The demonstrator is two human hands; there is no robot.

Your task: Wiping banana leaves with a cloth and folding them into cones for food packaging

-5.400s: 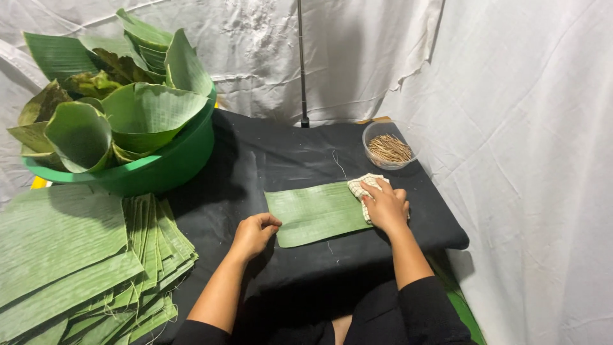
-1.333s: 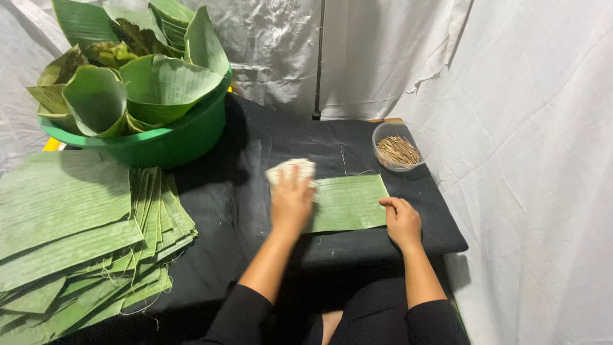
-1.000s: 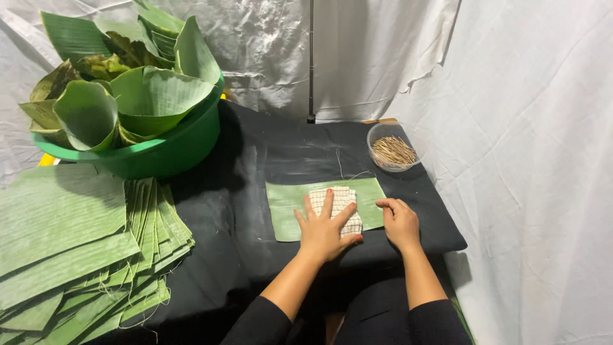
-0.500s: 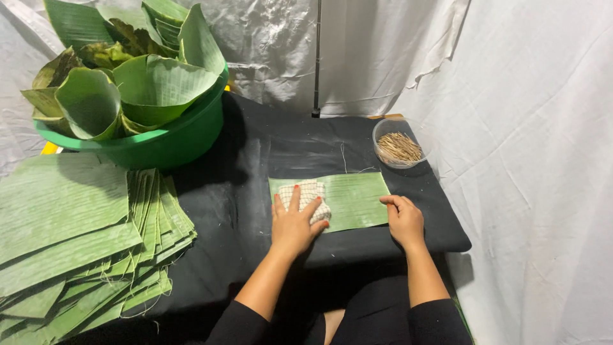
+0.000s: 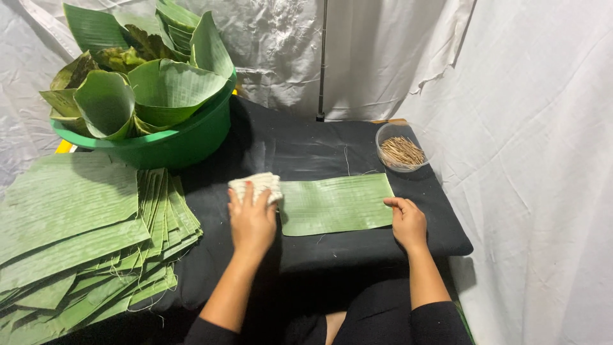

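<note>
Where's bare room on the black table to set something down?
Bare black cloth between the green tub and the stick bowl, above the flat leaf. Another strip runs below the leaf. Crowded left: the leaf stack.

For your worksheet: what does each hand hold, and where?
Left hand presses a cloth from above; right hand pins the leaf at its right edge.

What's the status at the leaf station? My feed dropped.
Left hand pressing cloth at leaf strip's left end. Right hand pinning right edge. Nothing obstructing.
</note>
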